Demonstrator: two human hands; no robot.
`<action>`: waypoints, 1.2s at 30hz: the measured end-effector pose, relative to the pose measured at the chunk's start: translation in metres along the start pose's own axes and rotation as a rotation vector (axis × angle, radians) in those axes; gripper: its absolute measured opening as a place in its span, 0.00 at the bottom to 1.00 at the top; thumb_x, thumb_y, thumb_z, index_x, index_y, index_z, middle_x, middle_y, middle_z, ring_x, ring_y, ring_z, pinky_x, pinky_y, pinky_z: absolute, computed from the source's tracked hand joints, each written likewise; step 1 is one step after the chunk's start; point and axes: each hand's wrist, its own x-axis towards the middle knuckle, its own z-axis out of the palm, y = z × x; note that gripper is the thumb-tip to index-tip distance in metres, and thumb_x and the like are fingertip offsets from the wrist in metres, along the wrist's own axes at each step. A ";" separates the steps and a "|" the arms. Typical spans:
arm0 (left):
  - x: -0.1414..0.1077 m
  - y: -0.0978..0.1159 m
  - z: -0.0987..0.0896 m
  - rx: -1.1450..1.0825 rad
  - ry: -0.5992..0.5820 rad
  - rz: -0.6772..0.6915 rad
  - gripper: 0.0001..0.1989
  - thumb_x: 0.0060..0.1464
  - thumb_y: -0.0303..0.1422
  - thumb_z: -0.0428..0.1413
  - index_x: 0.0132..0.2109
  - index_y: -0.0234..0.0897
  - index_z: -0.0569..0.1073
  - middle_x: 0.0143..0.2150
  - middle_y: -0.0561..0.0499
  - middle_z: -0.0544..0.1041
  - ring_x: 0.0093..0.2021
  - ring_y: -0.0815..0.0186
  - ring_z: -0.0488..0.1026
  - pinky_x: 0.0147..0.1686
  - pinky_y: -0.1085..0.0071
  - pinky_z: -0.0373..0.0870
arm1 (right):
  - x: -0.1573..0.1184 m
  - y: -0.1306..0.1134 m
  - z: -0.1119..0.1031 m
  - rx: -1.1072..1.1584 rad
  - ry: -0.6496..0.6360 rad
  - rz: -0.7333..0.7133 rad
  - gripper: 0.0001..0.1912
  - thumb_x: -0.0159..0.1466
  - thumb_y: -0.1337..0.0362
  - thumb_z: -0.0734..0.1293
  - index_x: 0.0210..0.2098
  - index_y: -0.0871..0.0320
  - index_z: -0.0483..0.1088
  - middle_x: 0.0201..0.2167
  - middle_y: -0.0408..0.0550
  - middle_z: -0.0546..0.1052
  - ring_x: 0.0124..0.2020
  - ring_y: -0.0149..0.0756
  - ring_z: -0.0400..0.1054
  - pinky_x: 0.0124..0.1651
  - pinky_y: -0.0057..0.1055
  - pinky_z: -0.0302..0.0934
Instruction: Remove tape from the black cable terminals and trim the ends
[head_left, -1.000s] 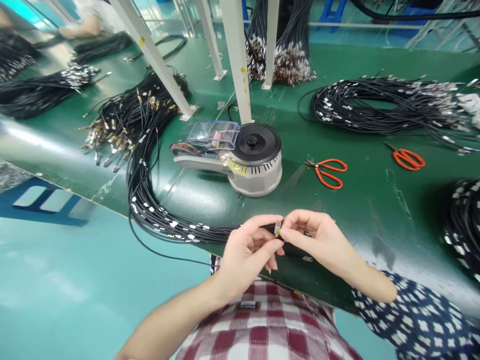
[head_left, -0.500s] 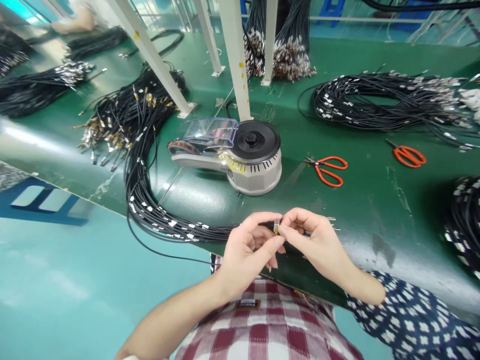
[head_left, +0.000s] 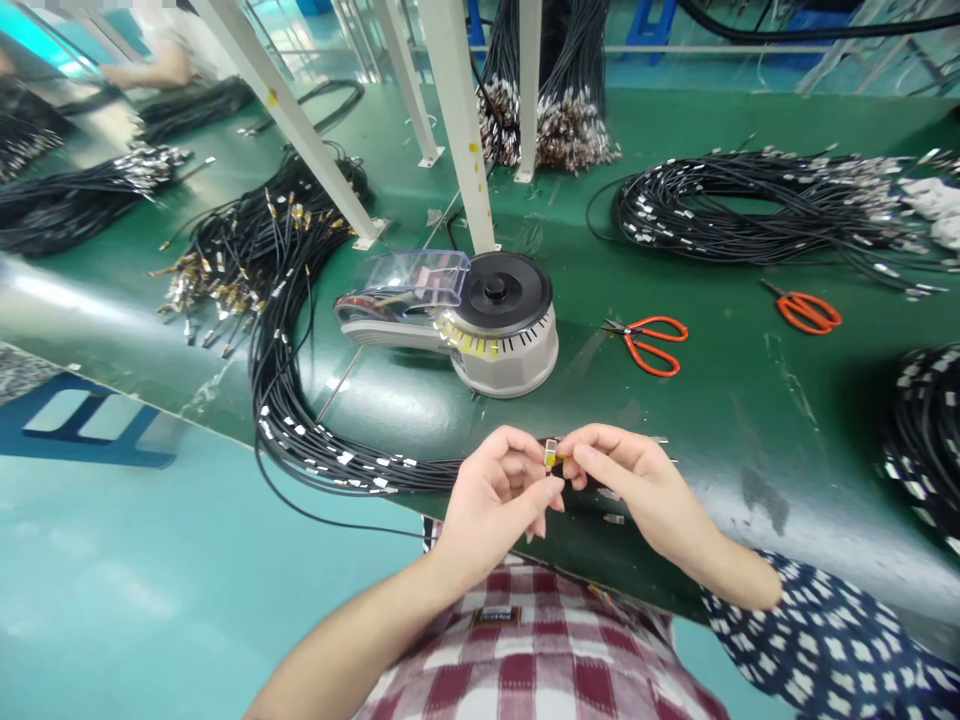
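Observation:
Near the table's front edge, my left hand [head_left: 491, 495] pinches a small silver cable connector [head_left: 551, 447] between thumb and forefinger. Yellow tape [head_left: 550, 462] lies on the connector's lower part, and a bit of it reaches sideways to my right hand [head_left: 634, 480]. The right thumb and forefinger are pinched on that tape end, just beside the connector. A bundle of black cables [head_left: 360, 472] with white labels runs from the left and passes behind both hands. A few silver connector ends, one a loose-looking connector [head_left: 614, 519], show near my right hand.
A round tape dispenser [head_left: 504, 362] stands behind my hands, by white posts [head_left: 459, 130]. Orange-handled scissors [head_left: 652, 345] and a second pair [head_left: 810, 312] lie to the right. Coiled cables [head_left: 697, 225] and another coil [head_left: 926, 440] lie farther right. A person's arm [head_left: 154, 70] shows at far left.
My right fingertips have drawn slightly away from the connector, so the yellow tape now shows between the hands. The left hand keeps its hold. The view has shifted a little.

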 end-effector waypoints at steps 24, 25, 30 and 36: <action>0.001 -0.005 -0.005 -0.225 -0.029 -0.095 0.14 0.47 0.37 0.68 0.31 0.31 0.73 0.25 0.49 0.77 0.20 0.76 0.61 0.22 0.77 0.51 | 0.010 -0.005 0.008 0.006 -0.021 -0.045 0.12 0.56 0.54 0.75 0.27 0.57 0.78 0.24 0.44 0.75 0.29 0.34 0.71 0.37 0.33 0.66; 0.002 -0.006 -0.006 -0.229 -0.038 -0.102 0.14 0.47 0.37 0.68 0.31 0.31 0.74 0.25 0.49 0.77 0.20 0.77 0.60 0.22 0.76 0.49 | 0.010 -0.005 0.008 0.015 -0.045 -0.041 0.12 0.57 0.54 0.75 0.28 0.57 0.78 0.23 0.43 0.75 0.29 0.34 0.71 0.37 0.32 0.66; 0.002 -0.009 -0.009 -0.212 -0.075 -0.095 0.14 0.49 0.38 0.67 0.30 0.31 0.74 0.26 0.51 0.74 0.20 0.78 0.55 0.22 0.75 0.46 | 0.014 0.000 0.008 0.057 -0.130 -0.106 0.13 0.60 0.55 0.73 0.29 0.58 0.72 0.24 0.41 0.72 0.26 0.32 0.71 0.35 0.32 0.65; 0.000 -0.010 -0.009 -0.183 -0.056 -0.023 0.14 0.48 0.35 0.68 0.35 0.34 0.72 0.27 0.53 0.72 0.26 0.74 0.63 0.26 0.78 0.56 | 0.016 0.007 0.014 0.043 -0.157 -0.148 0.15 0.63 0.52 0.70 0.31 0.57 0.67 0.25 0.41 0.70 0.25 0.31 0.65 0.30 0.30 0.59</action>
